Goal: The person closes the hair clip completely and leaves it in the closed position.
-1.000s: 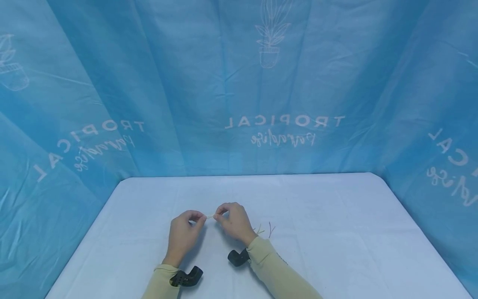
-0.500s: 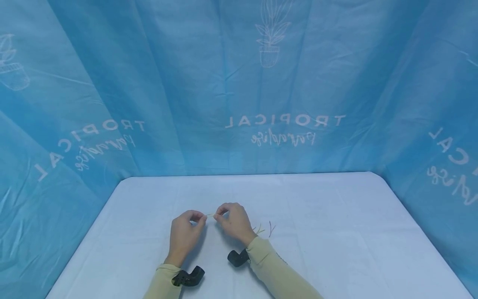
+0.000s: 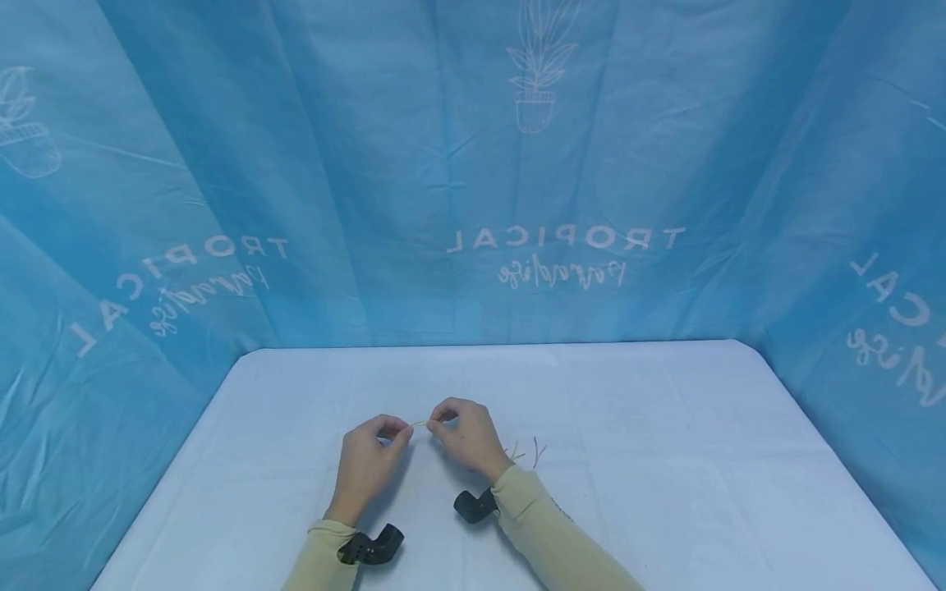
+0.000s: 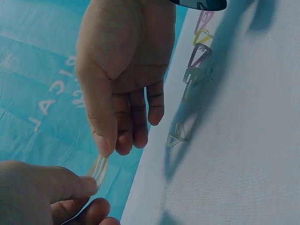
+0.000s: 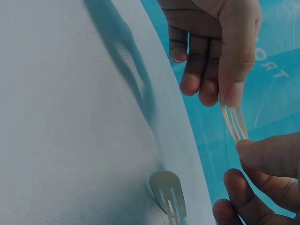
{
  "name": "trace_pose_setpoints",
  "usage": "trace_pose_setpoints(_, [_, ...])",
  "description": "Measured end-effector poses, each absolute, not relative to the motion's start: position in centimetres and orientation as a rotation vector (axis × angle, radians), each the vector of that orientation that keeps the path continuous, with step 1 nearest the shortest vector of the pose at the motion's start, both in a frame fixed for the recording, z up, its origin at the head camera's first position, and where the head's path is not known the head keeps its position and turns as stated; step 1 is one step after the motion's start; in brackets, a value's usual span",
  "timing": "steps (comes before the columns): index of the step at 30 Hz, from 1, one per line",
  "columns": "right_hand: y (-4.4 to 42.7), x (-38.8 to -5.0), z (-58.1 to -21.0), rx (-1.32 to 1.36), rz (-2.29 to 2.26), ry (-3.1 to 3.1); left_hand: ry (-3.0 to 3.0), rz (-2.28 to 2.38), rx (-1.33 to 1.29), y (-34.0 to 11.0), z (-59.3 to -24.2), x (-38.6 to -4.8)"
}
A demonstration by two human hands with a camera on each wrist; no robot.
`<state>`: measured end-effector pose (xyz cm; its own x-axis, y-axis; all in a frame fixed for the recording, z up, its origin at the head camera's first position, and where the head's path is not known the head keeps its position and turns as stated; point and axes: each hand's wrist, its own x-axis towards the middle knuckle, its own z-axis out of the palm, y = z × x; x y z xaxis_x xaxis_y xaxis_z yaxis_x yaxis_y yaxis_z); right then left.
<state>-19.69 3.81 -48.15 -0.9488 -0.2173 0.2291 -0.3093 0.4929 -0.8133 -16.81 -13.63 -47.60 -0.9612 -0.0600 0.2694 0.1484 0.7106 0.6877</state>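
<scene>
A pale cream snap hair clip (image 3: 420,423) is stretched between my two hands above the table. My left hand (image 3: 367,461) pinches one end between thumb and fingers. The other end is pinched by my right hand (image 3: 469,435). Both wrist views show the clip (image 4: 100,171) slightly curved, with slots along its length; its ends are hidden under the fingertips. Near the right hand, a cream snap hair clip (image 5: 168,187) with a wide rounded end lies on the table in the right wrist view.
Several loose hair clips lie right of the right wrist, including a purple clip (image 4: 199,54), a yellow clip (image 4: 201,36) and a pale clip (image 4: 176,137). They rest on a white-covered table (image 3: 665,460). Blue printed curtains (image 3: 414,164) surround its back and sides.
Both hands sit very slightly further right than before. They pinch the same hair clip throughout, and the loose clips stay put.
</scene>
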Motion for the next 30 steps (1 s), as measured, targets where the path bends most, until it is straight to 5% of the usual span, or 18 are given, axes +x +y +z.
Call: trace_pose_setpoints(30, [3.79, -19.95, -47.64, 0.488, 1.459, -2.692, -2.815, -1.133, -0.202, -14.21, -47.19, -16.19])
